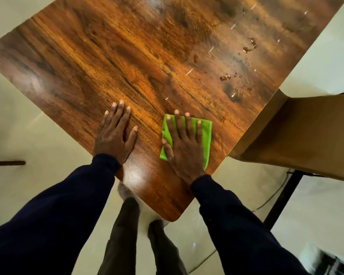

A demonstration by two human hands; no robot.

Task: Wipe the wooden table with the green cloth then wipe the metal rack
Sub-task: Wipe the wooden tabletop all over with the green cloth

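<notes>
Head view: right hand (184,144) lies flat, fingers straight and spread, pressing the folded green cloth (206,135) onto the wooden table (111,62) near its near-right edge. Left hand (115,133) — also flat, holding nothing — rests on bare wood just left of the cloth. Droplets (246,48) sit far right on the tabletop — well apart from the cloth.

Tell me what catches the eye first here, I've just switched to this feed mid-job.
The bright green cloth stands out most, pressed flat under the right hand near the right edge of the table. The left hand lies flat on bare wood beside it. Toward the far right of the top, wet spots and streaks glisten, well ahead of the cloth.
</notes>
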